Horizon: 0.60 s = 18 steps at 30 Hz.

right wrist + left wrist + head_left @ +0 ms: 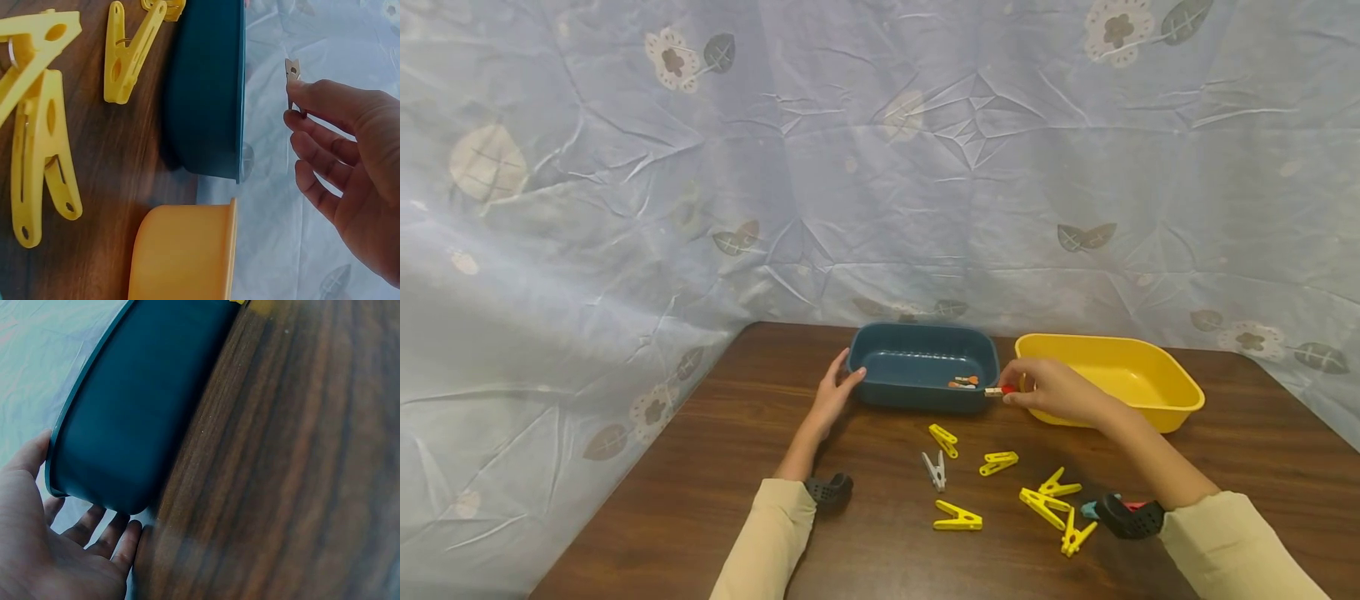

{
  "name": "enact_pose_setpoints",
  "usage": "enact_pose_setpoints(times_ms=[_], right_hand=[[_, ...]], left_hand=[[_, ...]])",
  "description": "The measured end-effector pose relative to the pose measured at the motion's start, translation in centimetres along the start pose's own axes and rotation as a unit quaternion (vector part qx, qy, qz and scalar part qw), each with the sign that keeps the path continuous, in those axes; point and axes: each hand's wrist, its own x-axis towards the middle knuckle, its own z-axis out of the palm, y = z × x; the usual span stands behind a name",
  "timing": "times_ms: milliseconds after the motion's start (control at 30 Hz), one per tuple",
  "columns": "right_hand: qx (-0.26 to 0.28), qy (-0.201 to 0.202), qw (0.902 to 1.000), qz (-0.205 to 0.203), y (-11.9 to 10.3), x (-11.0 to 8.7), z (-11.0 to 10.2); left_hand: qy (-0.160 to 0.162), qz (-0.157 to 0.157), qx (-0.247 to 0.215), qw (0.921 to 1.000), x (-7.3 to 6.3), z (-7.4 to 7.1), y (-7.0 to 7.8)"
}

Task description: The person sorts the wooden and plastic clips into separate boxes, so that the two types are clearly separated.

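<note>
In the head view my right hand (1052, 390) pinches a small wooden clothespin (994, 392) with a red part between thumb and forefinger, at the right end of the blue basin (917, 400). The right wrist view shows that clothespin (292, 70) sticking out past the fingertips, above basin height. My left hand (832, 398) rests at the basin's left end, its fingers fairly straight. In the left wrist view the thumb is at the rim and the other fingers spread along the end wall. Small orange-and-white clothespins (964, 382) lie inside the blue basin.
A yellow basin (1183, 392) stands right of the blue one. Several yellow plastic clothespins (958, 517) and a grey one (935, 472) lie in front on the wooden table (700, 467). Near the right wrist are blue and red pieces, partly hidden. A patterned cloth (880, 208) hangs behind.
</note>
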Motion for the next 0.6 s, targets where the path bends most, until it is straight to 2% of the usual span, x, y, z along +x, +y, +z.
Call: enact_pose_setpoints(times_ms=[267, 600], right_hand=[[-0.002, -0.003, 0.9998, 0.019, 0.2, 1.0, 0.1], [-0.011, 0.005, 0.9993, 0.035, 1.1, 2.0, 0.4]], left_hand=[[0.005, 0.000, 0.000, 1.0000, 0.1, 0.1, -0.1], [-0.008, -0.003, -0.010, 0.9999, 0.1, 0.0, 0.0]])
